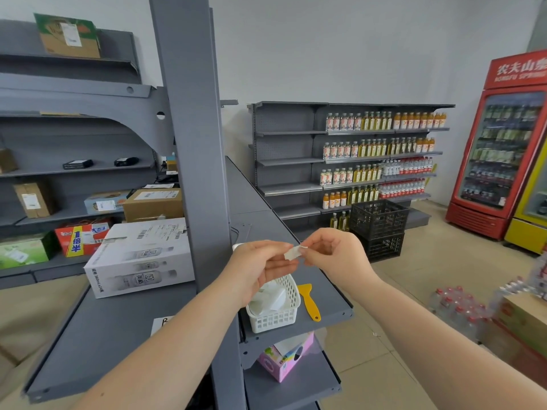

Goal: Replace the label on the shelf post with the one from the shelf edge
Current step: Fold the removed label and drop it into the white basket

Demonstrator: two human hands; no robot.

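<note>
A small white label [293,252] is pinched between the fingertips of my left hand [260,264] and my right hand [331,253], held in the air just right of the grey shelf post [189,143]. The label looks crumpled and partly folded. Both hands hover above the grey shelf [331,294] and the white basket on it. Another white label [159,324] lies flat on the left shelf board near the post's foot. No label shows on the visible face of the post.
A white plastic basket [275,318] with white paper pieces stands on the shelf below my hands, a yellow scraper [309,300] beside it. A white carton [139,258] sits left of the post. A pink box [284,359] lies one shelf down. Black crates [379,226] stand on the floor.
</note>
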